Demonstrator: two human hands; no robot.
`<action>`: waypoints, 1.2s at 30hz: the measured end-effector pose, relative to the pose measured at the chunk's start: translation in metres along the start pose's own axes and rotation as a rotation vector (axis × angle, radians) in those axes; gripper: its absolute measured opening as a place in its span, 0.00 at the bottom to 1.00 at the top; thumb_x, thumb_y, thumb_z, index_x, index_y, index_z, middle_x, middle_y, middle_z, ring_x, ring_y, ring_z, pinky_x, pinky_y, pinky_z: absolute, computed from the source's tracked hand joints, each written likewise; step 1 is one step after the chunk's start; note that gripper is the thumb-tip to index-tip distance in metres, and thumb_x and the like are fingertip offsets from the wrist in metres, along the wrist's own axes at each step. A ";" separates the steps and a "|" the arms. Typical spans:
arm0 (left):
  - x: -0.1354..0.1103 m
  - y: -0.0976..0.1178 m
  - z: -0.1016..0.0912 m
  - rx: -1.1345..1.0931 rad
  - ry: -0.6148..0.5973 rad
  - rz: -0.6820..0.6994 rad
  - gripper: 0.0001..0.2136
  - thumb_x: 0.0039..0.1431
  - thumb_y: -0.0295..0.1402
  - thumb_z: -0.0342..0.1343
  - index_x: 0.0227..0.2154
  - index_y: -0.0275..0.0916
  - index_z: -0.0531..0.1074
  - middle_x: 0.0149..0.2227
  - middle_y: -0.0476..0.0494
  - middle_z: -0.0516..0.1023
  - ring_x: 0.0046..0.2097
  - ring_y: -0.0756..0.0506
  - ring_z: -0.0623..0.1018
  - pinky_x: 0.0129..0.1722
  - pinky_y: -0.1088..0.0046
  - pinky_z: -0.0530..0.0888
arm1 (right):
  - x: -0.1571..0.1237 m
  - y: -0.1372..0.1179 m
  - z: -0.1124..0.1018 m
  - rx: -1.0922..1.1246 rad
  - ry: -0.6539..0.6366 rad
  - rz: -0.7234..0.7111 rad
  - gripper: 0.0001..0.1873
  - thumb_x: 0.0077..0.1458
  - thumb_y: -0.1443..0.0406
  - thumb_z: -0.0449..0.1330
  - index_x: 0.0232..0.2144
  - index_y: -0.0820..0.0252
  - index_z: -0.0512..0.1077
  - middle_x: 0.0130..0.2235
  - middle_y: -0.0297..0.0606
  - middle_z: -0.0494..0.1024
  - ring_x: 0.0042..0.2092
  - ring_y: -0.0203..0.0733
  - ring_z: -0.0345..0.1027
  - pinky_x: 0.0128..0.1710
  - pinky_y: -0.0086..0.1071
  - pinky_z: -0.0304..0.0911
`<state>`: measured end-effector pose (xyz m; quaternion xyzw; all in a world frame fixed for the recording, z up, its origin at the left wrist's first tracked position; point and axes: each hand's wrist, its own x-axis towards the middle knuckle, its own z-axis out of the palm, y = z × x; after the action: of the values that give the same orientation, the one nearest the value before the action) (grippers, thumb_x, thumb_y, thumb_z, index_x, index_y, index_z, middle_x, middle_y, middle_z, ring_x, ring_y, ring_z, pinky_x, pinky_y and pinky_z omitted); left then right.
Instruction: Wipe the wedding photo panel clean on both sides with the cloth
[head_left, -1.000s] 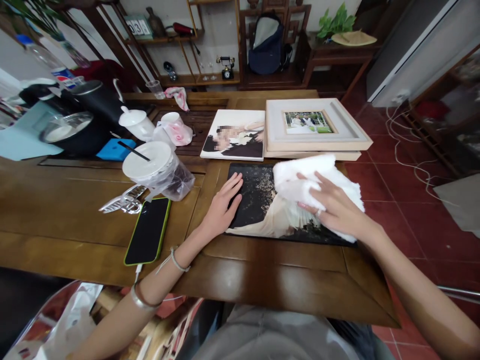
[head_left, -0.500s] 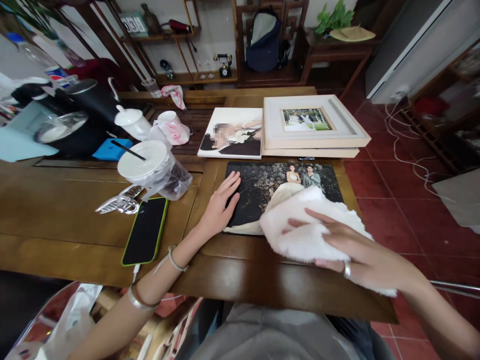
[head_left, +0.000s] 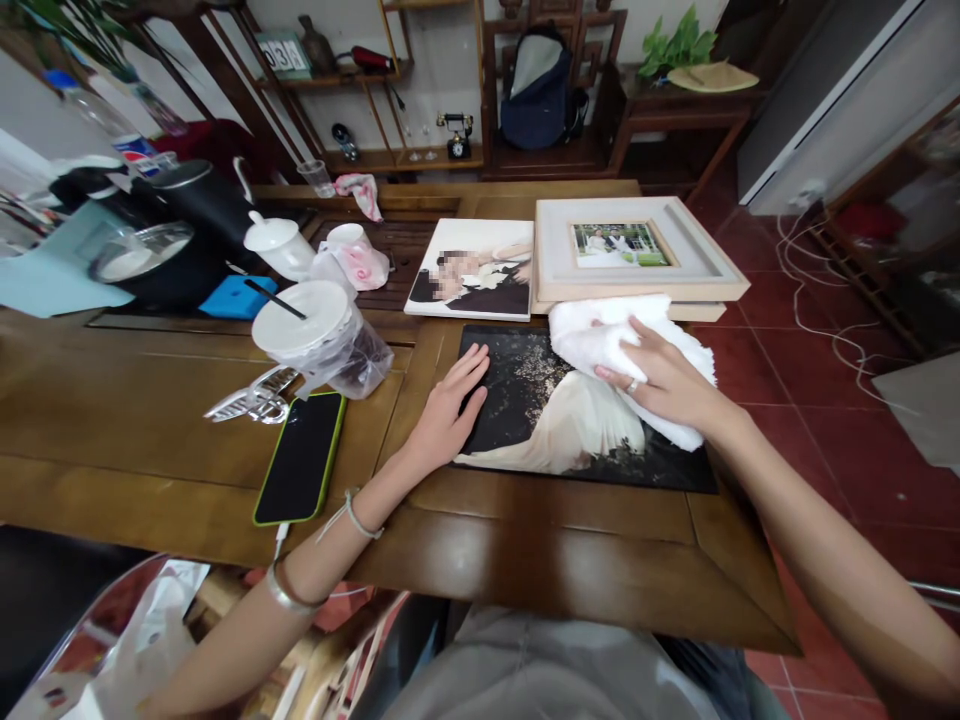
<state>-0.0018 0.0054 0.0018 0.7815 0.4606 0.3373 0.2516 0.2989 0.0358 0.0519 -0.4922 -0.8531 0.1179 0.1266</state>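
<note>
The photo panel [head_left: 540, 410] is found lying flat, picture side up, on the near right part of the wooden table [head_left: 150, 420], its far edge just beside a stack of framed pictures [head_left: 630, 255]. A dark glossy face with a pale figure in a long gown is shown.

The left hand [head_left: 446, 420] is laid palm down on the panel's left edge, fingers extended and slightly spread, nothing gripped. The right hand [head_left: 660, 380] is pressed onto a white cloth [head_left: 600, 335] at the panel's far right corner, the fingers curled over the cloth and holding it bunched against the surface. A ring is noted on that hand.

The panel is judged stiff, thin and fairly light. Its face appears smooth and is likely to mark or scratch, so it is best taken by the edges or steadied at a corner, as is done by the left hand. The cloth is judged soft, fluffy, limp and very light; it may be gathered anywhere.

A second unframed print [head_left: 472, 268] is recorded beyond the panel. A phone [head_left: 302, 457] in a green case, a hair clip [head_left: 251, 398] and a lidded plastic cup [head_left: 307, 325] are noted to the left, apart from the panel.
</note>
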 end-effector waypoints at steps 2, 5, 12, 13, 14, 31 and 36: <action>0.000 0.000 0.000 -0.001 0.003 -0.003 0.20 0.67 0.34 0.44 0.59 0.37 0.62 0.63 0.37 0.60 0.67 0.45 0.56 0.65 0.56 0.55 | -0.005 -0.007 0.000 -0.018 -0.013 -0.073 0.21 0.61 0.50 0.46 0.33 0.58 0.69 0.61 0.43 0.63 0.62 0.57 0.56 0.61 0.54 0.52; 0.000 0.000 0.001 -0.002 0.001 -0.010 0.20 0.67 0.34 0.44 0.59 0.39 0.62 0.64 0.38 0.60 0.67 0.44 0.56 0.64 0.55 0.56 | -0.021 -0.020 -0.002 -0.021 -0.051 -0.211 0.12 0.61 0.58 0.49 0.33 0.58 0.68 0.62 0.44 0.62 0.64 0.52 0.53 0.67 0.53 0.41; 0.000 -0.001 0.001 -0.008 0.002 -0.010 0.20 0.67 0.35 0.44 0.60 0.41 0.62 0.64 0.39 0.59 0.67 0.43 0.56 0.64 0.53 0.55 | -0.069 -0.066 0.001 0.062 -0.223 -0.375 0.03 0.50 0.71 0.54 0.27 0.60 0.67 0.64 0.44 0.57 0.68 0.48 0.39 0.68 0.55 0.26; 0.000 0.000 0.001 -0.007 0.000 -0.012 0.20 0.67 0.35 0.44 0.60 0.41 0.61 0.64 0.39 0.59 0.67 0.43 0.56 0.64 0.54 0.55 | -0.075 -0.072 0.000 0.084 -0.261 -0.389 0.05 0.46 0.73 0.54 0.27 0.60 0.67 0.63 0.42 0.59 0.68 0.48 0.39 0.68 0.55 0.24; 0.000 0.000 0.001 -0.007 -0.001 -0.013 0.20 0.67 0.35 0.44 0.60 0.41 0.61 0.64 0.39 0.59 0.67 0.43 0.56 0.64 0.54 0.55 | -0.079 -0.078 -0.001 0.106 -0.295 -0.396 0.06 0.44 0.73 0.54 0.27 0.59 0.67 0.62 0.40 0.61 0.68 0.47 0.39 0.68 0.54 0.23; 0.000 0.000 0.000 -0.005 -0.003 -0.017 0.20 0.67 0.35 0.44 0.60 0.40 0.62 0.64 0.38 0.60 0.67 0.44 0.56 0.65 0.55 0.55 | -0.009 -0.021 -0.008 0.069 -0.168 -0.031 0.26 0.59 0.46 0.46 0.44 0.59 0.70 0.53 0.45 0.72 0.66 0.57 0.46 0.60 0.52 0.55; 0.000 -0.001 0.000 -0.015 0.002 -0.003 0.20 0.67 0.35 0.44 0.60 0.41 0.62 0.64 0.40 0.60 0.66 0.44 0.56 0.65 0.53 0.55 | 0.009 0.000 -0.007 0.036 -0.077 0.001 0.29 0.57 0.42 0.45 0.37 0.59 0.70 0.49 0.47 0.74 0.62 0.60 0.55 0.55 0.52 0.60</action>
<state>-0.0023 0.0060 0.0005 0.7786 0.4595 0.3411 0.2575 0.2970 0.0446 0.0596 -0.4855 -0.8548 0.1522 0.1026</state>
